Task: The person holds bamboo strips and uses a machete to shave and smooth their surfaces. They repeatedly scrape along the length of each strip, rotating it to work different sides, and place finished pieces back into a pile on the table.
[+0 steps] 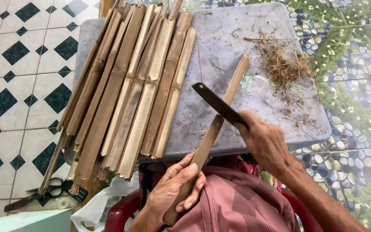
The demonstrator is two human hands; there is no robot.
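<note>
The left hand (174, 189) has its grip closed around the lower end of a bamboo strip (220, 124), with the fingers wrapped over it just above the person's lap, which is covered by a pink cloth (237, 206). From this grip the strip goes up and away, slanted to the right, and its far end lies on the grey desk (254, 99). The right hand (265, 139) has its grip closed on the handle of a dark knife (215, 103). The blade points up and to the left from this grip and crosses over the strip near its middle; it seems to touch the strip there. To the left of both grips, a bundle of split bamboo pieces (125, 86) lies on the desk. Beyond the right grip there is a small heap of dry fibres (284, 64). Far to the lower left, scissors (44, 193) lie on the tiled floor (18, 86).
</note>
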